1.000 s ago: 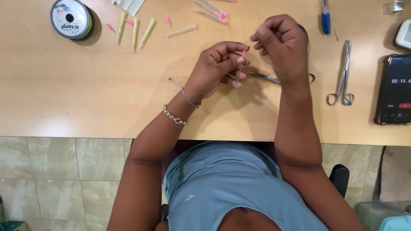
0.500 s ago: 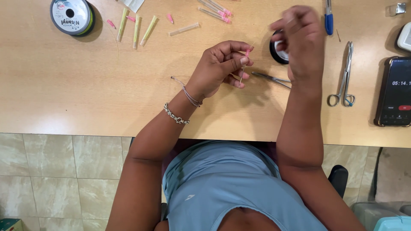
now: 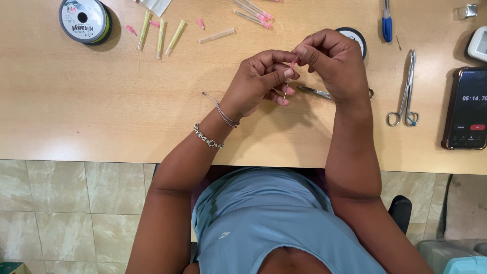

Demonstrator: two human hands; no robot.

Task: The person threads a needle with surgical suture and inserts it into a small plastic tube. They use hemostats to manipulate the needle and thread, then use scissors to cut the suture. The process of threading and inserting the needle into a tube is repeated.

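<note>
Above the wooden surface (image 3: pixel 101 101), the left hand (image 3: pixel 256 81) and right hand (image 3: pixel 332 63) pinch shut on a pink-hubbed needle (image 3: pixel 290 76) (spool (image 3: pixel 83 19) lies at ten o'clock), apparently mid-threading, which demands steady fingertips.

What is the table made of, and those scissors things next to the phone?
The table looks like light wood or a wood-look laminate: pale tan, smooth, with faint grain lines. The scissor-like tool beside the phone looks like shiny metal: silvery grey and thin, with ring handles.
</note>
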